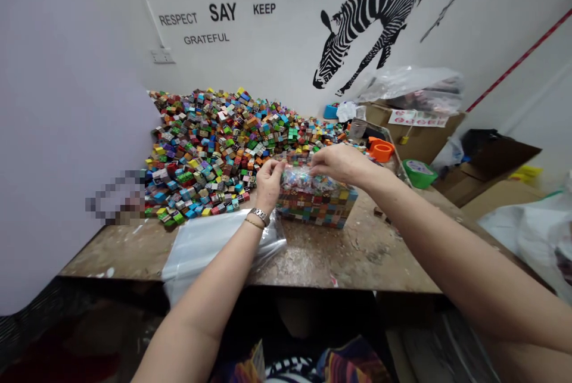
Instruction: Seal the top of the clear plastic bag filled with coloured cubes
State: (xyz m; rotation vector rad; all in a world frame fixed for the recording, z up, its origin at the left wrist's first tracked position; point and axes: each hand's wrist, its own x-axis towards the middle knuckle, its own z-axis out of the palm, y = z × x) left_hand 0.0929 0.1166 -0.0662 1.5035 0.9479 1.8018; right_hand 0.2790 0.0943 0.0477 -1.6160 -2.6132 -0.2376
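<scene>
A block-shaped stack of multi-coloured cubes (315,209) stands on the workbench in front of me, with a crinkled, shiny clear plastic bag (298,178) over its top. My left hand (269,185), wearing a metal watch, is at the stack's left upper edge, thumb and forefinger pinched on the plastic. Over the top from the right comes my right hand (338,162), its fingers bent down and closed at the plastic; the fingertips are partly hidden. Flat clear plastic bags (201,240) lie under my left forearm, reaching past the bench's front edge.
A large heap of small colourful cubes (210,150) covers the back of the workbench (308,264). To the right are an orange tape dispenser (381,149), a green tape roll (419,173) and a cardboard box (413,139). A pale panel (67,103) blocks the left side.
</scene>
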